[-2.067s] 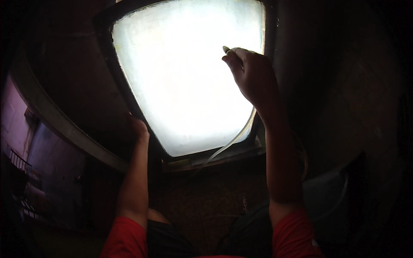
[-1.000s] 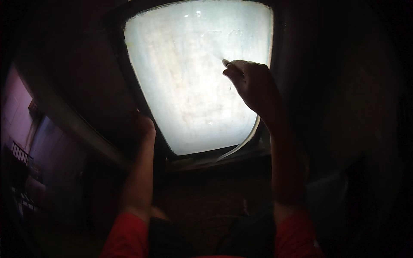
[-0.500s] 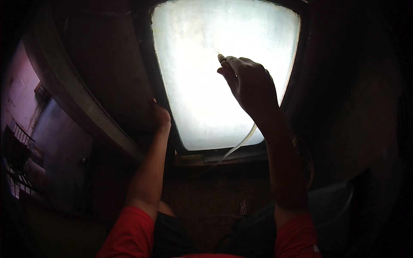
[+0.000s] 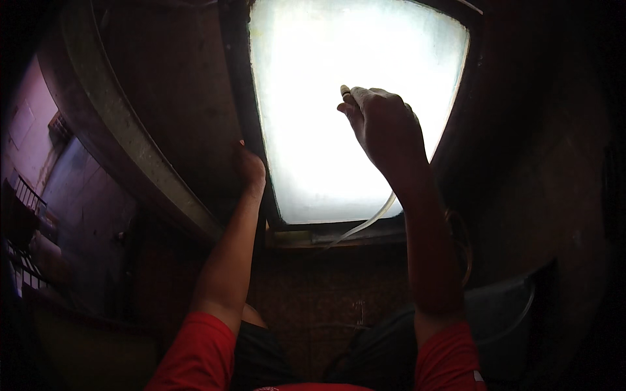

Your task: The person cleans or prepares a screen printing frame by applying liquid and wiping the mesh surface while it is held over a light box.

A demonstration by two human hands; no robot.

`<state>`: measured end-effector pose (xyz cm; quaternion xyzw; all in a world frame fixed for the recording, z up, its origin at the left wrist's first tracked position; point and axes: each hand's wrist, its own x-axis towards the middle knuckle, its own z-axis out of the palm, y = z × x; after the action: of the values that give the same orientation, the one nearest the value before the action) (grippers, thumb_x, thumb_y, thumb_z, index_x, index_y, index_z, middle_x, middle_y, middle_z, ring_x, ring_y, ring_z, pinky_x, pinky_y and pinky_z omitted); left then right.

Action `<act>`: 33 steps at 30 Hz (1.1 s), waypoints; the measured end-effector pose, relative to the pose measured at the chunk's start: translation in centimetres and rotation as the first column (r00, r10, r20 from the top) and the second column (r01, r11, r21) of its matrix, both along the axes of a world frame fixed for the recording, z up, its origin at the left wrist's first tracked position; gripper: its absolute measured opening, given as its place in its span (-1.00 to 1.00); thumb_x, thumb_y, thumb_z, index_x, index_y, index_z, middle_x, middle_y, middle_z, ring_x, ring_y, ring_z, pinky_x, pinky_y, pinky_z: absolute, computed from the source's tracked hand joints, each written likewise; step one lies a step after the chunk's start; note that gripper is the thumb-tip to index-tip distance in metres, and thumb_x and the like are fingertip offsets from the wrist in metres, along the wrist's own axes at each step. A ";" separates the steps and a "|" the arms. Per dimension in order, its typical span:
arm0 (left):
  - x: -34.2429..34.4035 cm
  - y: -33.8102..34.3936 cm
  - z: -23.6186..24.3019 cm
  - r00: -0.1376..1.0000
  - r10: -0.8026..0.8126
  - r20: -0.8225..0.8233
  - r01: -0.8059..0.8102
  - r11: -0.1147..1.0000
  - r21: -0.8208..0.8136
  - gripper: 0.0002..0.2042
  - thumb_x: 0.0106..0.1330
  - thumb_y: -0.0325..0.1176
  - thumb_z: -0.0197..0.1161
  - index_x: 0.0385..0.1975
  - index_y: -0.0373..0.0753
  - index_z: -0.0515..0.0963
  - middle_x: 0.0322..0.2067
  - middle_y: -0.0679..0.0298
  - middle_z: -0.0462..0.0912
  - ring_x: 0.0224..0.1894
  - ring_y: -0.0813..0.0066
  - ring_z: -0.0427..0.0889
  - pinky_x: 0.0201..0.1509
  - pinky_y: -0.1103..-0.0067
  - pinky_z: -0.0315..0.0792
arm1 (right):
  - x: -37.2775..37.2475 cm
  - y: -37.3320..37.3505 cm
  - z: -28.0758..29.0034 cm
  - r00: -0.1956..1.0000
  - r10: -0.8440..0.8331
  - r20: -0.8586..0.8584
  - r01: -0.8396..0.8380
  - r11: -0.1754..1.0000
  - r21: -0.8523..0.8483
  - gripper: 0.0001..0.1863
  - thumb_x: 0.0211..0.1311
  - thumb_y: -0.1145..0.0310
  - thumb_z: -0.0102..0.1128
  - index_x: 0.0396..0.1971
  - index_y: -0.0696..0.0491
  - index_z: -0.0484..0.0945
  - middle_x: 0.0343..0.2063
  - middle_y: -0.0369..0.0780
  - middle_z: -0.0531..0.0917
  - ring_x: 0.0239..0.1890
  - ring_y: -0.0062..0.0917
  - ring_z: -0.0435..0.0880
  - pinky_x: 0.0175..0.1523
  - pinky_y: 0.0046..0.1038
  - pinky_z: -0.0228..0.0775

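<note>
Red short sleeves (image 4: 201,345), small pale mark (image 4: 478,376) on right; dark shorts (image 4: 261,352); hands (image 4: 391,129) bare.

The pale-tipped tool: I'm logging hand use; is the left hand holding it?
No, the right hand pinches the pale-tipped tool before the bright panel, while the left hand is by the dark frame.

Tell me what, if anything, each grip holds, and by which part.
Right grip: the hose, just behind its tip. Left grip: at the left side of the frame, hold unclear.
</note>
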<state>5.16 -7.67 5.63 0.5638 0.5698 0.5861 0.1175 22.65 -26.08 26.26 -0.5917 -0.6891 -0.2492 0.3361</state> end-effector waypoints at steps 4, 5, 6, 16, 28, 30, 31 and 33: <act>-0.8 0.9 -0.8 0.995 0.037 -0.090 -0.034 0.999 0.038 -0.56 0.39 -0.26 -0.37 -0.08 -0.54 0.33 -0.09 -0.17 0.43 0.02 0.05 0.41 0.16 0.42 0.23 | -0.4 0.1 0.0 1.000 0.021 0.013 -0.022 0.997 0.075 -0.78 0.20 0.29 0.02 -0.45 0.15 0.51 -0.61 -0.15 0.58 -0.58 -0.41 0.59 -0.46 -0.45 0.43; -0.2 0.5 -0.5 0.999 0.011 -0.033 -0.010 1.000 0.016 -0.53 0.40 -0.22 -0.40 -0.09 -0.55 0.34 -0.09 -0.18 0.43 0.02 0.04 0.41 0.17 0.43 0.22 | -0.3 0.0 0.0 1.000 0.027 -0.007 -0.027 0.996 0.085 -0.78 0.20 0.29 0.03 -0.45 0.15 0.51 -0.61 -0.15 0.58 -0.57 -0.41 0.59 -0.45 -0.44 0.43; 0.3 0.1 -0.2 1.000 -0.014 0.026 0.014 1.000 -0.005 -0.50 0.40 -0.18 -0.42 -0.10 -0.55 0.35 -0.09 -0.18 0.43 0.02 0.04 0.41 0.17 0.44 0.21 | -0.3 -0.1 0.1 0.999 0.034 -0.028 -0.031 0.995 0.095 -0.79 0.20 0.29 0.03 -0.45 0.14 0.51 -0.61 -0.15 0.58 -0.57 -0.40 0.59 -0.45 -0.44 0.43; -0.2 0.4 -0.1 0.987 -0.040 0.154 0.039 0.999 0.011 -0.48 0.40 -0.14 -0.38 -0.10 -0.53 0.37 -0.08 -0.15 0.44 0.05 0.07 0.40 0.17 0.46 0.21 | -0.7 -1.1 0.0 1.000 -0.003 -0.028 -0.002 0.986 -0.169 -0.79 0.18 0.30 0.05 -0.48 0.14 0.53 -0.57 -0.14 0.59 -0.51 -0.34 0.60 -0.36 -0.40 0.44; -0.2 0.2 0.4 0.992 -0.012 0.126 0.015 1.000 -0.024 -0.51 0.40 -0.15 -0.34 -0.11 -0.53 0.37 -0.11 -0.16 0.46 0.02 0.09 0.42 0.13 0.48 0.25 | 0.0 -1.2 -0.7 0.999 -0.022 -0.040 0.014 0.981 -0.195 -0.74 0.12 0.32 0.14 -0.25 0.18 0.54 -0.49 -0.12 0.63 -0.42 -0.41 0.64 -0.30 -0.43 0.47; 0.2 -0.1 0.6 0.979 -0.046 0.199 0.050 0.999 -0.016 -0.48 0.39 -0.13 -0.35 -0.13 -0.54 0.39 -0.12 -0.17 0.47 0.01 0.08 0.42 0.13 0.47 0.25 | 0.1 -1.3 -0.6 0.998 -0.053 -0.034 0.049 0.993 -0.111 -0.74 0.13 0.32 0.13 -0.26 0.18 0.54 -0.49 -0.11 0.63 -0.43 -0.40 0.64 -0.30 -0.43 0.47; 0.0 0.3 0.2 0.984 -0.041 0.173 0.040 0.999 0.006 -0.47 0.39 -0.12 -0.35 -0.14 -0.55 0.39 -0.12 -0.17 0.46 0.02 0.08 0.42 0.13 0.47 0.25 | 0.0 -1.3 -0.5 0.998 -0.062 -0.033 0.060 0.996 -0.065 -0.74 0.13 0.32 0.12 -0.27 0.18 0.54 -0.49 -0.11 0.62 -0.43 -0.39 0.64 -0.30 -0.43 0.47; -0.3 0.9 -0.4 0.987 -0.032 0.156 0.025 0.999 0.046 -0.46 0.39 -0.11 -0.36 -0.15 -0.55 0.40 -0.12 -0.17 0.46 0.02 0.08 0.42 0.14 0.46 0.24 | 0.2 -1.6 -0.5 1.000 -0.011 -0.021 0.008 0.993 -0.120 -0.75 0.14 0.31 0.11 -0.29 0.19 0.54 -0.49 -0.09 0.62 -0.44 -0.38 0.63 -0.31 -0.43 0.46</act>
<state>4.86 -6.75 5.27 0.5266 0.5375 0.6394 0.1580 22.88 -27.67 25.78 -0.6166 -0.6964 -0.2027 0.3062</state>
